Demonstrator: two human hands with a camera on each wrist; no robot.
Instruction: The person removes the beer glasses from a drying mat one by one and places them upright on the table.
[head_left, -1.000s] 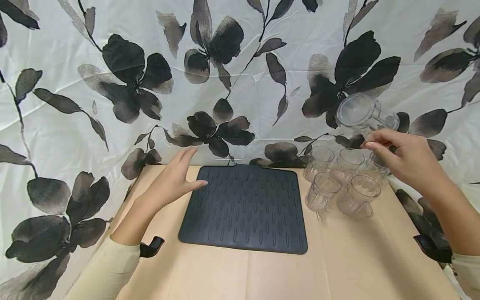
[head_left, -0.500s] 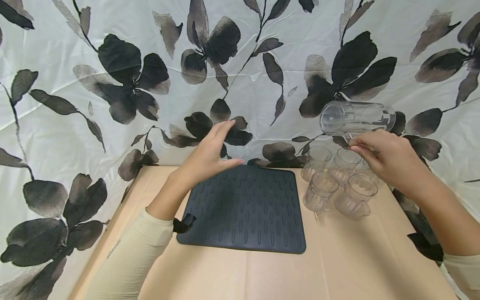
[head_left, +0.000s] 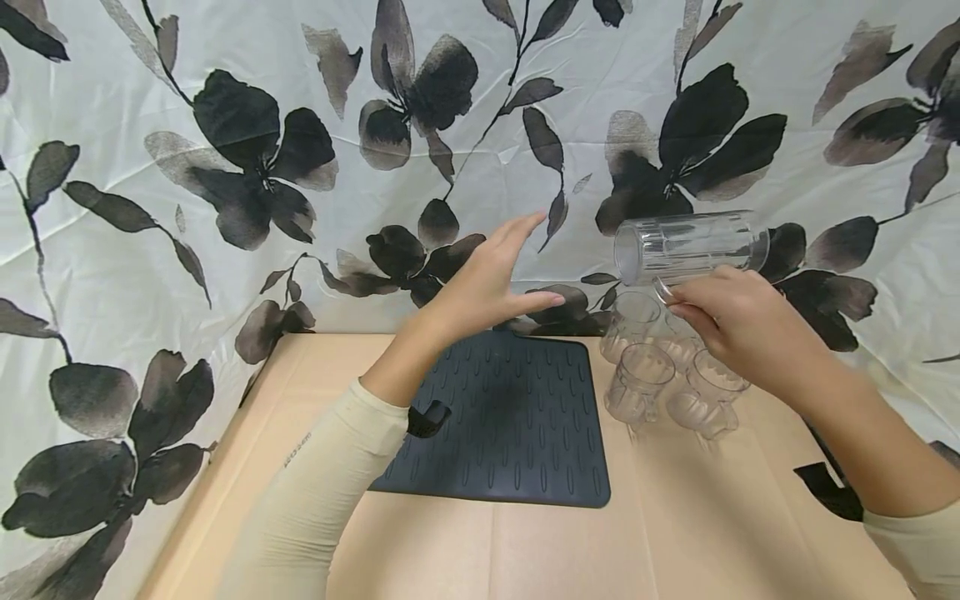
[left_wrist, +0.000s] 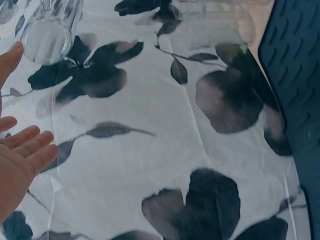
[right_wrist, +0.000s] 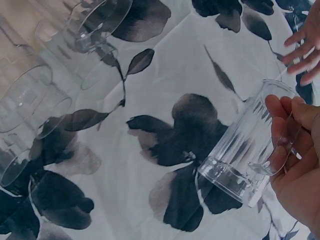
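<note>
My right hand (head_left: 738, 329) grips a clear mug (head_left: 690, 243) by its handle. The mug lies sideways in the air, above and behind a cluster of other clear mugs (head_left: 643, 379) on the table. In the right wrist view, curled fingers wrap the handle of the mug (right_wrist: 240, 145), its thick base facing lower left. My left hand (head_left: 491, 279) is raised over the far part of a dark ridged mat (head_left: 525, 417), thumb and fingers spread apart. It touches nothing, and the held mug is a short way to its right.
The light brown table (head_left: 420, 542) carries the mat in its middle, with several mugs close together on the mat's right. Behind the table hangs a white cloth (head_left: 555, 50) printed with dark flowers.
The held mug has moved left and turned from tilted to nearly level on its side. My left hand has moved right and up, from the mat's left side toward the mug.
</note>
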